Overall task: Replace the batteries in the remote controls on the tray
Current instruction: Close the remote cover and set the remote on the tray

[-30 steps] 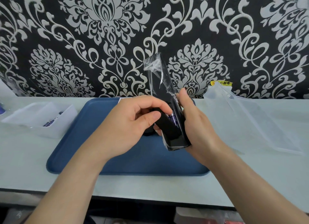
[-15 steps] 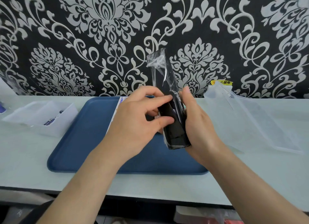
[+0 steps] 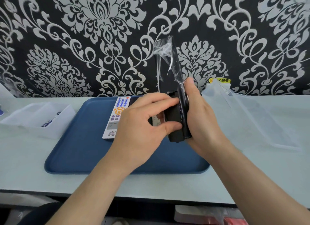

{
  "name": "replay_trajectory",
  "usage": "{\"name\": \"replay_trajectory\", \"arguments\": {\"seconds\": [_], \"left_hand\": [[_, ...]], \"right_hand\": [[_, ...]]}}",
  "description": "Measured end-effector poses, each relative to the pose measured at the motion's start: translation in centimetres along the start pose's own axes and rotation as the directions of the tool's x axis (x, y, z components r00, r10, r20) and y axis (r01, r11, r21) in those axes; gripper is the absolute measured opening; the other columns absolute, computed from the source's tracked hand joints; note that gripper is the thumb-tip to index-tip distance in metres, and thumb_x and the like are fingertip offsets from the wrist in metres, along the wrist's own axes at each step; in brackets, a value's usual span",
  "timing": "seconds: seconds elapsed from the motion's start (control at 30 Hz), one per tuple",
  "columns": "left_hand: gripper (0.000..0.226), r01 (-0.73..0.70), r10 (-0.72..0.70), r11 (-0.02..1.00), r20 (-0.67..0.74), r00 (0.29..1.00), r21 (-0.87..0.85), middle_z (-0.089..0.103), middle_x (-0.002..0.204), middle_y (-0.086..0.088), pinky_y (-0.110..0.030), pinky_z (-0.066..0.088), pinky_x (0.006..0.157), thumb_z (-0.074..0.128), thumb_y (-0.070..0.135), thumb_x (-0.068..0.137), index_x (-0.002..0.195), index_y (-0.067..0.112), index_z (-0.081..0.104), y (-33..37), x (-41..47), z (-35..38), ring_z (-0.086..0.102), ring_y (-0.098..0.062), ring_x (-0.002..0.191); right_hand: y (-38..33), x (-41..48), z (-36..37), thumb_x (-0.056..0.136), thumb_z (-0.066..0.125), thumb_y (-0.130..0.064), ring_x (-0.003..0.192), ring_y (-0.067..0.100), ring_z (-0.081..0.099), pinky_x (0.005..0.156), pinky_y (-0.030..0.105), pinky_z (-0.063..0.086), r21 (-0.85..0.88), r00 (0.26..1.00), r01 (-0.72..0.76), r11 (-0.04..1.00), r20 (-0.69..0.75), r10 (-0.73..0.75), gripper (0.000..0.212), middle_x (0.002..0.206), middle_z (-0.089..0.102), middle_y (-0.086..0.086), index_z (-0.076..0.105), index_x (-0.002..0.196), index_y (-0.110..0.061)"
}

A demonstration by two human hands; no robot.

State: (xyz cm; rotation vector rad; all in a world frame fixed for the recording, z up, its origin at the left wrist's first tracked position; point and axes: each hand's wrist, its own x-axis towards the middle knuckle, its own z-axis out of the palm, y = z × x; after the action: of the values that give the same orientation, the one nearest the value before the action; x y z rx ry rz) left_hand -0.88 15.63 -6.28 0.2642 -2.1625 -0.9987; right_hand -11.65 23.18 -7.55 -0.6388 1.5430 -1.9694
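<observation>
Above the blue tray, mid-area: left hand pinches the black battery cover between thumb and fingers, flat against the back of the black remote. Right hand is wrapped round that remote's lower end, thumb up; the remote stands near upright, top in clear film. On the tray's far part: white remote, face up. Left of the tray: clear box holding batteries. Right of the tray: clear plastic bag.

1. Yellow warning sticker on the black-and-silver patterned wall, right of frame centre: black Chinese characters ending in "触电", beside a small triangle sign.
2. White rectangular remote control on the blue plastic tray: the print at its lower end is too small to read.
</observation>
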Motion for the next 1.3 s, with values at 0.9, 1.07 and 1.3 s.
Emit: {"name": "replay_trajectory", "arguments": {"seconds": [0.9, 1.07, 1.3], "left_hand": [[0.037, -0.319, 0.320, 0.778, 0.095, 0.943, 0.541, 0.065, 0.126, -0.001, -0.041, 0.052, 0.088, 0.051, 0.033, 0.095, 0.120, 0.010, 0.068, -1.5, -0.1, 1.0, 0.058, -0.018, 0.119], [0.059, -0.150, 0.030, 0.855, 0.242, 0.970, 0.496, 0.063, 0.129, 0.000, -0.038, 0.051, 0.090, 0.041, 0.052, 0.091, 0.137, 0.015, 0.049, -0.9, -1.2, 0.7, 0.058, -0.016, 0.119], [0.030, 0.427, -0.434, 0.894, -0.029, 0.900, -0.137, 0.075, 0.085, 0.013, -0.035, 0.057, 0.083, 0.059, 0.020, 0.093, 0.119, 0.035, 0.058, -1.5, -0.5, -3.0, 0.072, -0.007, 0.082]], "right_hand": [[-0.2, -0.7, 0.0, 0.100, 0.039, -0.055, 0.113, 0.014, 0.066, 0.094, 0.039, 0.055, 0.165, 0.987, -0.159, 0.973, 0.032, 0.156, 0.049, 0.121, 0.070, -0.003, 0.063, 0.127, -0.021], [0.5, -1.0, 0.4, 0.100, 0.040, -0.053, 0.116, 0.014, 0.065, 0.101, 0.038, 0.050, 0.116, 0.990, -0.139, 0.984, 0.046, 0.134, 0.050, 0.116, 0.071, -0.005, 0.062, 0.128, -0.018], [1.7, -2.2, 3.8, 0.083, 0.029, -0.076, 0.143, 0.010, 0.037, 0.120, 0.044, 0.025, -0.343, 0.968, 0.015, 0.939, 0.239, 0.071, 0.076, 0.150, 0.048, -0.008, 0.047, 0.144, -0.034]]}}
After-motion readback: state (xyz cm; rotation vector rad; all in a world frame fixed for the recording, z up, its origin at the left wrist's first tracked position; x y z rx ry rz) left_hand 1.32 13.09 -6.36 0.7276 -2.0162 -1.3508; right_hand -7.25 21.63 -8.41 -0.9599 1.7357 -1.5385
